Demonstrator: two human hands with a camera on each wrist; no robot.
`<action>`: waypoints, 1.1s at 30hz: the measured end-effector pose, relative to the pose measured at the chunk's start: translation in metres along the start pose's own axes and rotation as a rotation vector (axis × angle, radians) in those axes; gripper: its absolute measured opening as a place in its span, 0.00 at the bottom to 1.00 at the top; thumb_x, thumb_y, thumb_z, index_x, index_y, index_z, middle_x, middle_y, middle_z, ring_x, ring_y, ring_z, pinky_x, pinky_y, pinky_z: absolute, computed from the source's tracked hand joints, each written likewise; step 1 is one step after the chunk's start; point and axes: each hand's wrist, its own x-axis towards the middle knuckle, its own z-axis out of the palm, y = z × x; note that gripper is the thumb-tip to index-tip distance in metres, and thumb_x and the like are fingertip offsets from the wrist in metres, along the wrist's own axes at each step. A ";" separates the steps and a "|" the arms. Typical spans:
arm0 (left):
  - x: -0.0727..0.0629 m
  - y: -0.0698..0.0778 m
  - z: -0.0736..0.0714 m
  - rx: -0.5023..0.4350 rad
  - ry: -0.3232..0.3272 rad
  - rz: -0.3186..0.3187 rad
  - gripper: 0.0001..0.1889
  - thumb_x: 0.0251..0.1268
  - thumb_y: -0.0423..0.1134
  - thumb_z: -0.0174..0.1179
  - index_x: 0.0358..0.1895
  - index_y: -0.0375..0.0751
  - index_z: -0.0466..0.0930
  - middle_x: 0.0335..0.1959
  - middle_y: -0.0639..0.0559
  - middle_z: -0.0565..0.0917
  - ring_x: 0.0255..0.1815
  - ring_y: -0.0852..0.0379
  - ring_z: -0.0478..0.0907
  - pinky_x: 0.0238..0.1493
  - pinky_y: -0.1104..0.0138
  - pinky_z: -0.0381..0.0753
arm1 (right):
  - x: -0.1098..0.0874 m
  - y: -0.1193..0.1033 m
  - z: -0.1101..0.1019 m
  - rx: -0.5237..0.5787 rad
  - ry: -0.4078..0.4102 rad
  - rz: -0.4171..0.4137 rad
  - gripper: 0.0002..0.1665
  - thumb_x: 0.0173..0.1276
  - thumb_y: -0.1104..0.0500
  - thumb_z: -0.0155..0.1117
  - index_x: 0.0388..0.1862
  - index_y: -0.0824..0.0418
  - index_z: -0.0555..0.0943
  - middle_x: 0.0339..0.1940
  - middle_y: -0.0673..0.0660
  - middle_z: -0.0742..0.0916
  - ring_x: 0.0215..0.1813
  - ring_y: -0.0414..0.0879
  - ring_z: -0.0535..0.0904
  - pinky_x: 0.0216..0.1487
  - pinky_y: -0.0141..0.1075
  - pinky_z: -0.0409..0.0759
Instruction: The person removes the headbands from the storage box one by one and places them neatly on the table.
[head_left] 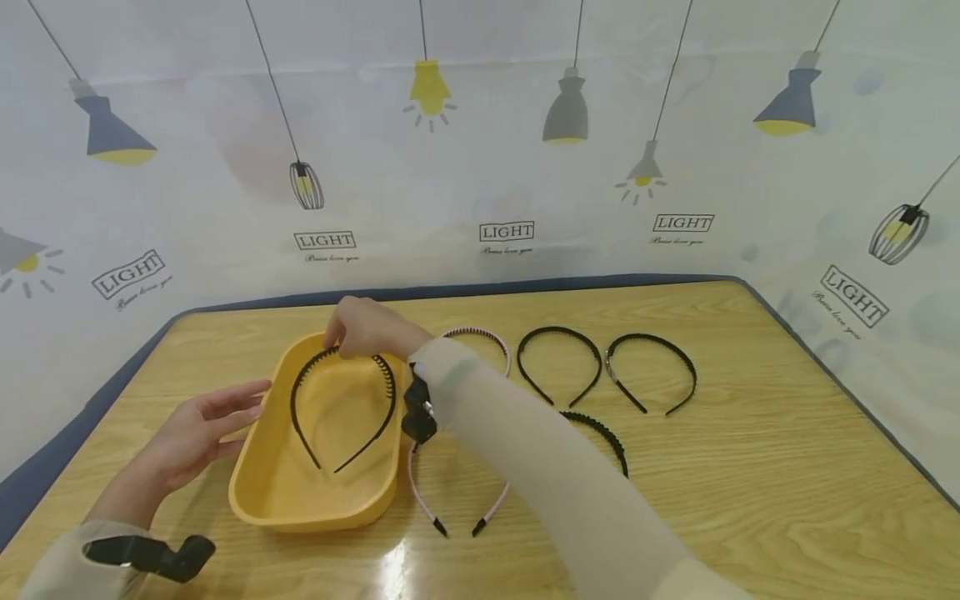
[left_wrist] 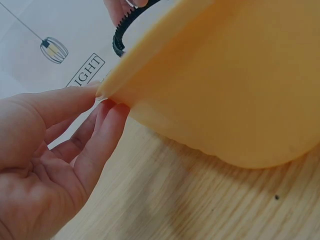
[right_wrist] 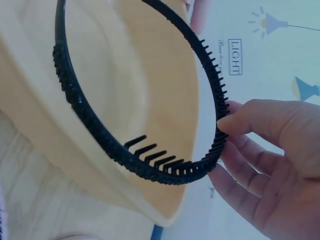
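My right hand (head_left: 367,327) pinches a black toothed headband (head_left: 393,400) at the top of its arch, between thumb and fingers. The headband hangs over the yellow plastic basin (head_left: 322,523), its two ends pointing toward me. In the right wrist view, comb teeth line the inside of the headband (right_wrist: 117,152) and a rough texture covers part of its outside. My left hand (head_left: 197,437) is at the basin's left side. In the left wrist view, the thumb and fingers of that hand (left_wrist: 60,145) pinch the basin's rim (left_wrist: 145,52).
Right of the basin lie two pink headbands (head_left: 508,354) (head_left: 422,492), one partly behind my right arm. Farther right are a plain black headband (head_left: 560,329), a black one with a decorated side (head_left: 690,371), and a wavy black one (head_left: 611,437) partly covered by my sleeve. All lie on a wooden table (head_left: 787,450).
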 end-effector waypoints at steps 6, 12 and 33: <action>-0.001 -0.001 0.000 -0.005 0.000 -0.002 0.25 0.67 0.39 0.54 0.67 0.46 0.64 0.48 0.60 0.72 0.46 0.69 0.74 0.45 0.61 0.81 | -0.008 -0.004 -0.010 -0.023 0.013 -0.012 0.19 0.59 0.69 0.62 0.48 0.55 0.83 0.42 0.48 0.84 0.45 0.38 0.76 0.40 0.23 0.75; -0.001 -0.001 0.001 -0.010 -0.001 0.001 0.24 0.66 0.39 0.54 0.66 0.47 0.66 0.48 0.60 0.72 0.46 0.70 0.73 0.45 0.62 0.81 | -0.016 -0.005 -0.021 -0.068 0.007 -0.016 0.18 0.60 0.67 0.62 0.48 0.53 0.83 0.42 0.46 0.83 0.45 0.37 0.75 0.42 0.26 0.75; 0.000 -0.001 0.000 -0.009 -0.011 0.016 0.24 0.66 0.40 0.55 0.65 0.49 0.67 0.48 0.64 0.73 0.47 0.73 0.72 0.45 0.62 0.80 | -0.040 0.014 -0.054 -0.061 0.050 -0.126 0.21 0.56 0.73 0.58 0.47 0.59 0.83 0.44 0.51 0.84 0.45 0.40 0.75 0.44 0.27 0.74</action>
